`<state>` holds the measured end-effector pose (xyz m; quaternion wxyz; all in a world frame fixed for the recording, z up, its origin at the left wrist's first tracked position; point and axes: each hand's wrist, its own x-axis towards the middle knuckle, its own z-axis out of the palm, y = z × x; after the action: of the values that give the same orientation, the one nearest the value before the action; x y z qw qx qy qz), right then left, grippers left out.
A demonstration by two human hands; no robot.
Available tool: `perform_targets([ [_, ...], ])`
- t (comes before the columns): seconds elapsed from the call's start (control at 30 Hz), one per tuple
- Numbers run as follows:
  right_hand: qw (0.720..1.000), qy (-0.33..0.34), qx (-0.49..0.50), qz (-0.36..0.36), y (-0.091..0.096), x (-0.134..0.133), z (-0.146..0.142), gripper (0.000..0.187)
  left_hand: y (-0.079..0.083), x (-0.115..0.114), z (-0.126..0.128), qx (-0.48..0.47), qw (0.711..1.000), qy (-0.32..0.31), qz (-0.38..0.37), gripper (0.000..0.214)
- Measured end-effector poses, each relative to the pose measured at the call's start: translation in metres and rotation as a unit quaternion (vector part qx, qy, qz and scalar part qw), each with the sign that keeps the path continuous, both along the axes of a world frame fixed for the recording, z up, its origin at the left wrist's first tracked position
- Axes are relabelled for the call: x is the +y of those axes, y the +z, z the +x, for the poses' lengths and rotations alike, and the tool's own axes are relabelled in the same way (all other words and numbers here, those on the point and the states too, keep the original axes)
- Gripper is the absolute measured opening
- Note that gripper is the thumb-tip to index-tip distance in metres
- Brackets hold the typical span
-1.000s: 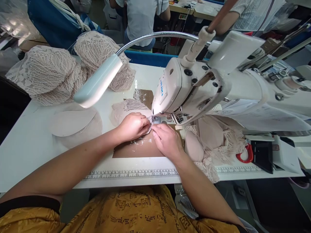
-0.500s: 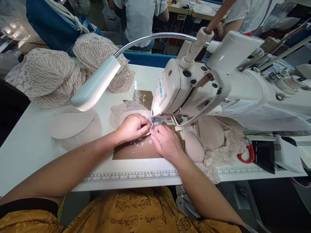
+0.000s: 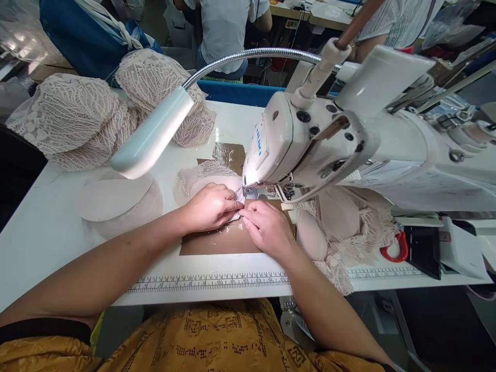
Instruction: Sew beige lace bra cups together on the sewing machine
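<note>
A pale lace cup piece [image 3: 209, 174] lies under the head of a white sewing machine [image 3: 271, 139], its near edge reaching toward me by the needle. My left hand [image 3: 213, 207] is closed on that edge, thumb and fingertips pinched together. Close beside it, my right hand [image 3: 265, 223] is closed too, its fingertips meeting the same edge at the left hand's fingers. Fingers cover part of the lace. Under both hands is a brown taped sheet [image 3: 220, 240] on the white table.
Stacked lace cups [image 3: 77, 119] stand at the back left, near a lamp [image 3: 153, 134]. Plain cut pieces [image 3: 120, 201] lie at left. Finished-looking cups [image 3: 339, 217] heap at right beside red-handled scissors [image 3: 397, 248]. A ruler strip [image 3: 217, 282] lines the front edge. Two people sit beyond.
My left fingers have shifted slightly right and down along the lace edge, and more of the lace shows between the hands. My right hand has barely moved.
</note>
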<state>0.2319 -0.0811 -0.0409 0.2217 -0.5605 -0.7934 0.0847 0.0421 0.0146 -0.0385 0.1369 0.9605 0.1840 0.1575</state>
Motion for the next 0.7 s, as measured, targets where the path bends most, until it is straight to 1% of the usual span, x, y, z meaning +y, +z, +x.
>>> perform_targets([
  [0.07, 1.0, -0.017, 0.019, 0.009, -0.0016, 0.0004, 0.0001, 0.024, -0.0002, -0.0007, -0.0004, 0.013, 1.0, -0.004, 0.026, 0.027],
  [0.13, 0.999, -0.038, 0.017, 0.015, -0.0027, 0.0015, -0.0004, 0.027, -0.0006, -0.0012, -0.0009, 0.023, 0.998, -0.01, 0.053, 0.029],
  [0.23, 0.998, -0.056, -0.04, 0.012, -0.0032, 0.0037, -0.0024, 0.033, -0.0002, -0.002, -0.0021, 0.031, 0.996, -0.018, 0.077, 0.029],
  [0.33, 0.992, -0.059, -0.11, 0.001, -0.0022, 0.0051, -0.0046, 0.038, 0.0024, -0.003, -0.0032, 0.027, 0.997, -0.016, 0.07, 0.031],
  [0.43, 0.987, -0.06, -0.149, -0.009, -0.0004, 0.0051, -0.0063, 0.041, 0.0055, -0.004, -0.0036, 0.019, 0.998, -0.026, 0.052, 0.032],
  [0.57, 0.984, -0.067, -0.16, -0.037, 0.002, 0.004, -0.0073, 0.043, 0.0067, -0.0044, -0.0029, 0.023, 0.998, -0.036, 0.04, 0.03],
  [0.7, 0.984, -0.08, -0.153, -0.05, 0.0019, 0.0034, -0.0075, 0.043, 0.0052, -0.0044, -0.0016, 0.01, 0.999, -0.024, 0.022, 0.031],
])
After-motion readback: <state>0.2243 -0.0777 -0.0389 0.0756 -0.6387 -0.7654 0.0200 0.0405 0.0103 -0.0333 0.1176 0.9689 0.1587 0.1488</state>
